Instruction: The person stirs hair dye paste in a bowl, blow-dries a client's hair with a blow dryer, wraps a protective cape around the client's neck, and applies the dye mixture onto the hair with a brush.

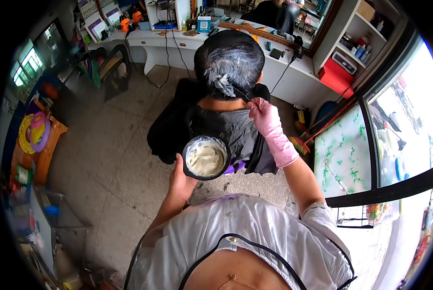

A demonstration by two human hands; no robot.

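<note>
My left hand [180, 181], bare, is closed on the side of a black bowl [185, 166] of thick white cream [206, 158]. The bowl is held behind the back of a seated person in a black cape [170, 121]. In a pink glove, my right hand [265, 116] grips the dark handle of a tint brush [240, 94]. The brush end, loaded with cream, touches the lower back of the person's head [230, 58]. White cream coats part of the dark hair there.
Ahead runs a white counter [151, 39] with bottles, cords and a framed mirror [318, 29]. Shelves [354, 38] and a red box [335, 77] stand at the right, near a window. A wooden bench [57, 140] with colourful rings is at the left.
</note>
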